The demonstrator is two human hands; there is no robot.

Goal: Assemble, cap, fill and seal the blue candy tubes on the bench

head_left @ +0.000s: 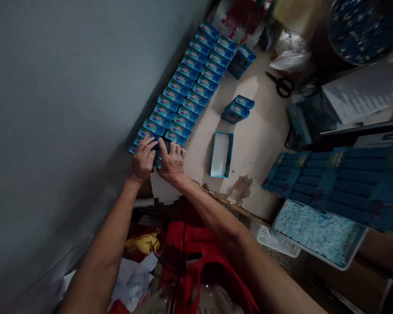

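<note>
Two long rows of small blue boxes (pixel 183 93) with printed, rounded tops stand side by side along the wall. At the near end of these rows, my left hand (pixel 144 159) reaches in from the left, its fingers bent over a blue box. My right hand (pixel 171 162) is close beside it, with thumb and forefinger on the same spot and the other fingers curled. Between the hands, a dark blue box (pixel 156 149) shows only in part; the fingers cover much of it. To the right lies an open, shallow carton (pixel 222 155) with a white inside.
Two joined blue boxes (pixel 237 110) and another blue box (pixel 241 61) stand on the worn table (pixel 196 155). Black scissors (pixel 283 85) lie farther back. Stacked blue packs (pixel 334 179) overhang a clear tub (pixel 317 235) of pale blue pieces. A grey wall (pixel 68 87) borders the left.
</note>
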